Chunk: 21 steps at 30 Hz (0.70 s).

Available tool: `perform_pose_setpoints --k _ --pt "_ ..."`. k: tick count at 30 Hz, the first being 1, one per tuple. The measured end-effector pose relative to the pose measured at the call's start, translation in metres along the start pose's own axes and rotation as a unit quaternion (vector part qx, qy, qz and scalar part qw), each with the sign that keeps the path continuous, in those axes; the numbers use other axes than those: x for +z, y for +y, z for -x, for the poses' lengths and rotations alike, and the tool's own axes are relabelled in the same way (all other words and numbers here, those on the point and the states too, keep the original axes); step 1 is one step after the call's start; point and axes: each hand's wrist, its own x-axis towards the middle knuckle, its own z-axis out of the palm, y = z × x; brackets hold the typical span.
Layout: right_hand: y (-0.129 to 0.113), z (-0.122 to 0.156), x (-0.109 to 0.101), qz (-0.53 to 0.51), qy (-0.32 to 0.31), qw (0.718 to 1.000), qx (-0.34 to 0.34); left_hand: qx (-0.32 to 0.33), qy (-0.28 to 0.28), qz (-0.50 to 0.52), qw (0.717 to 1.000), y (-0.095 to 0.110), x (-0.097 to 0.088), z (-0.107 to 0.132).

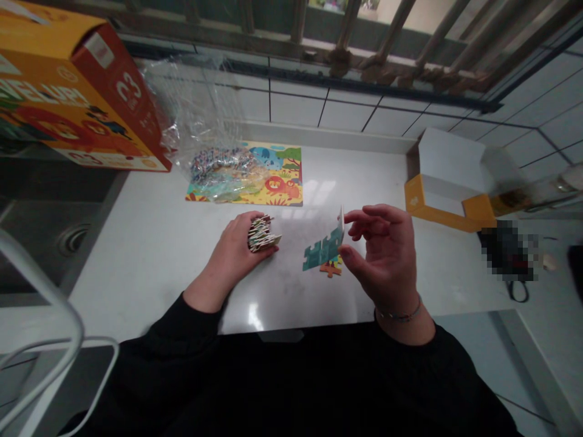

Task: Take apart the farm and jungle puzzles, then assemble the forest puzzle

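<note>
A stack of jigsaw puzzle pieces point(260, 235) sits edge-up in my left hand point(234, 252), which is closed around it above the counter. Between the thumb and fingers of my right hand point(387, 255) are a few teal puzzle pieces point(322, 250); one stands tilted with its pale edge towards me. Just below them lies an orange and yellow puzzle piece point(331, 269) on the counter, partly hidden by the teal ones. How many pieces my right hand grips I cannot make out.
Behind my hands lies a colourful animal picture sheet point(286, 194), partly under a clear plastic bag point(200, 115). A large orange box point(113, 103) stands at the left beside the sink. An open white and yellow box point(444, 209) is at the right of the white counter point(182, 224).
</note>
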Motion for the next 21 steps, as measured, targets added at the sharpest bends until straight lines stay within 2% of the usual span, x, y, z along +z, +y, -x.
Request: perform_pose_setpoints --k 2,6,8,12,15,18,20,21 --pt "-0.002 -0.004 -0.006 0.013 -0.013 1.000 0.016 0.003 0.001 0.000 1.000 -0.001 0.000 0.000" --pt "-0.005 -0.010 -0.028 0.144 -0.099 0.982 0.073 0.004 -0.002 0.004 1.000 0.000 0.000 0.000" --pt "-0.008 -0.011 -0.034 0.176 -0.094 0.977 0.075 0.002 -0.005 0.004 1.000 0.001 -0.001 0.000" --pt "-0.013 -0.012 -0.027 0.103 -0.073 0.991 0.046 0.001 -0.004 0.005 1.000 0.001 -0.001 -0.001" --pt "-0.011 -0.012 -0.016 0.086 -0.072 0.993 0.040 0.002 -0.002 0.008 1.000 0.000 0.000 -0.001" --pt "-0.004 -0.010 -0.014 0.050 -0.019 0.998 0.040 0.005 -0.004 0.005 1.000 -0.001 0.000 0.000" --pt "0.001 -0.006 -0.016 0.025 -0.004 0.998 0.056 0.008 -0.004 0.004 1.000 -0.001 0.000 0.000" --pt "0.004 -0.004 -0.018 0.030 -0.025 0.996 0.077 0.009 -0.003 0.004 1.000 -0.001 0.000 0.000"
